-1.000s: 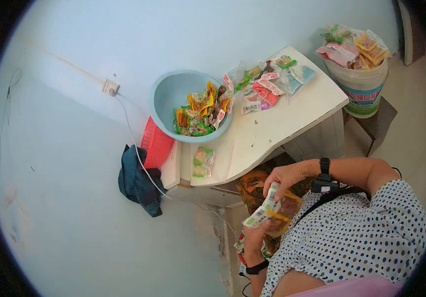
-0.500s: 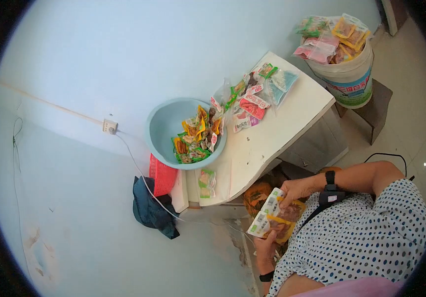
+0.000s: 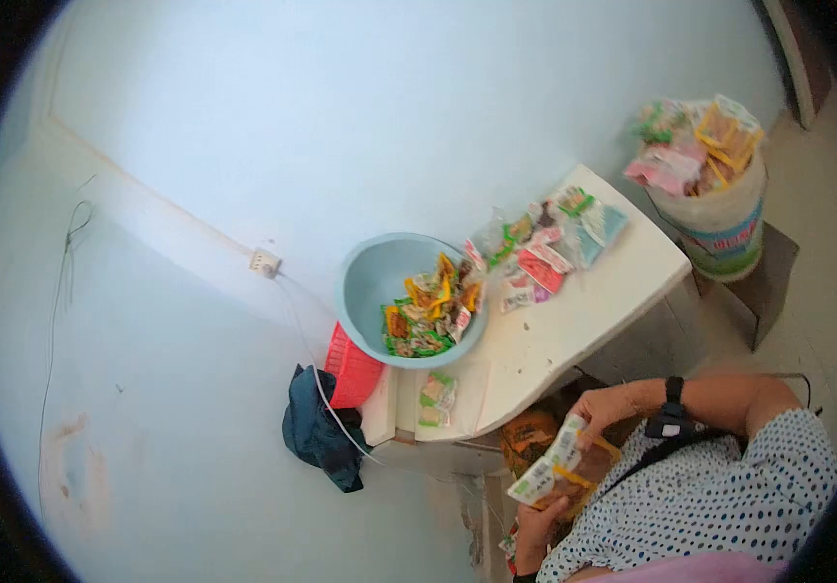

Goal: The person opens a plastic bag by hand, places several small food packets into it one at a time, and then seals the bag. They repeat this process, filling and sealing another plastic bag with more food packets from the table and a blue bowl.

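Note:
My right hand (image 3: 605, 408) grips the upper edge of a pair of flat snack packets (image 3: 589, 462), which have white, green-marked headers, yellow borders and brown food showing through clear film. From below, my left hand (image 3: 540, 530) has its fingers closed on the lower end of the same packets. Both hands hold them close in front of the dotted shirt, below the table edge. Beyond them on the white table (image 3: 535, 360) stands a light blue basin (image 3: 365, 291), partly filled with small colourful food packets (image 3: 428, 306). One green and clear packet (image 3: 436, 398) lies by the near table end.
More packets (image 3: 545, 262) lie piled at the table's back. A white bucket (image 3: 720, 228) heaped with packets stands on a stool (image 3: 778, 277) at right. Beside the table are a red basket (image 3: 352, 364), dark cloth (image 3: 321, 437) and a cable running from a wall socket (image 3: 265, 262).
The view has shifted, so the table, basin and bucket appear lower and further right. Both hands keep hold of the snack packets, which are tilted slightly differently.

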The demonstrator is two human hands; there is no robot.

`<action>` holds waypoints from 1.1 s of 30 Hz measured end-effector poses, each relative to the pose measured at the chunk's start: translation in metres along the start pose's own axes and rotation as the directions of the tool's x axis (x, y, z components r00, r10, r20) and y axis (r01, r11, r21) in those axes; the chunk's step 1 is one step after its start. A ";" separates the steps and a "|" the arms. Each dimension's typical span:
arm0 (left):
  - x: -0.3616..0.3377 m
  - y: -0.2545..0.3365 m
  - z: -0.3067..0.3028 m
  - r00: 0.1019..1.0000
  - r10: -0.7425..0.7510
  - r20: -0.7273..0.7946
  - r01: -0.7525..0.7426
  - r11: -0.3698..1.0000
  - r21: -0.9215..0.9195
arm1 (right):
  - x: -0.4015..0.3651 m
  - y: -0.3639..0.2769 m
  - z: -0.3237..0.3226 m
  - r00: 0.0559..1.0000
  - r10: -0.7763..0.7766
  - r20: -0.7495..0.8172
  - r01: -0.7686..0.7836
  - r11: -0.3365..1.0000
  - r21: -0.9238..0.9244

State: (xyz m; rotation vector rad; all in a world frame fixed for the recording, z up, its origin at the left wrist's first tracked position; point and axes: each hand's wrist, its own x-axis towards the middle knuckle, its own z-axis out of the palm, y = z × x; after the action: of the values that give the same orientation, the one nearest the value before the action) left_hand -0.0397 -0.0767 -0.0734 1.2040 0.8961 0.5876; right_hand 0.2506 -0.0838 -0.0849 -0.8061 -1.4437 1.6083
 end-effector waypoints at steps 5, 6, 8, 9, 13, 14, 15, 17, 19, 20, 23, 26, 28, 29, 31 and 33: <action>-0.002 0.017 0.007 0.999 0.003 0.050 -0.013 0.981 0.194 | -0.004 -0.041 -0.001 0.990 -0.028 0.141 0.066 0.959 -0.277; 0.004 0.011 -0.003 0.995 -0.051 0.091 0.029 0.974 0.226 | -0.002 -0.043 -0.001 0.984 -0.027 0.177 0.078 0.954 -0.288; 0.012 -0.009 -0.020 0.983 -0.095 0.156 0.063 0.978 0.200 | 0.001 -0.051 0.002 0.971 0.008 0.240 0.098 0.898 -0.428; 0.019 -0.015 -0.019 0.977 -0.102 0.187 0.069 0.982 0.175 | -0.002 -0.062 0.006 0.965 0.060 0.255 0.075 0.869 -0.489; 0.022 -0.017 -0.013 0.976 -0.075 0.205 0.038 0.983 0.178 | -0.005 -0.086 0.019 0.951 0.124 0.283 0.088 0.769 -0.633; 0.022 -0.017 -0.011 0.976 -0.065 0.207 0.029 0.985 0.172 | -0.002 -0.080 0.020 0.944 0.168 0.285 0.053 0.773 -0.632; 0.022 -0.016 -0.009 0.976 -0.052 0.210 0.017 0.986 0.166 | 0.001 -0.072 0.021 0.934 0.212 0.286 0.017 0.775 -0.632; 0.024 -0.017 -0.006 0.977 -0.024 0.211 -0.008 0.989 0.149 | 0.000 -0.078 0.034 0.933 0.212 0.292 0.063 0.702 -0.710; 0.025 -0.016 -0.001 0.978 0.013 0.209 -0.039 0.992 0.122 | 0.004 -0.082 0.042 0.922 0.247 0.298 0.090 0.611 -0.786; 0.026 -0.015 0.002 0.978 0.034 0.207 -0.057 0.993 0.104 | 0.005 -0.081 0.044 0.918 0.270 0.292 0.094 0.566 -0.819; 0.025 -0.012 0.006 0.976 0.075 0.203 -0.088 0.994 0.057 | 0.003 -0.102 0.058 0.918 0.302 0.259 0.104 0.445 -0.889; 0.021 -0.012 0.003 0.974 0.111 0.198 -0.118 0.993 0.023 | 0.000 -0.103 0.066 0.939 0.247 0.240 0.135 0.377 -0.916; 0.019 -0.017 0.003 0.971 0.142 0.191 -0.143 0.990 -0.013 | 0.000 -0.103 0.067 0.964 0.175 0.198 0.119 0.382 -0.917; 0.017 -0.018 0.001 0.971 0.152 0.187 -0.149 0.988 -0.030 | 0.001 -0.101 0.066 0.974 0.137 0.180 0.114 0.389 -0.914; 0.015 -0.019 -0.003 0.971 0.165 0.172 -0.157 0.986 -0.058 | 0.004 -0.103 0.065 0.979 0.172 0.105 0.024 0.414 -0.910; 0.011 -0.018 -0.008 0.972 0.181 0.152 -0.167 0.981 -0.096 | 0.009 -0.108 0.063 0.981 0.192 0.037 -0.058 0.467 -0.882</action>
State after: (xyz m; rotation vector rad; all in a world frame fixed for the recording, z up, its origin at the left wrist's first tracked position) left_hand -0.0416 -0.0691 -0.0944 1.2435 0.6280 0.6523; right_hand 0.2077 -0.1040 0.0312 -1.4202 -2.4183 0.8945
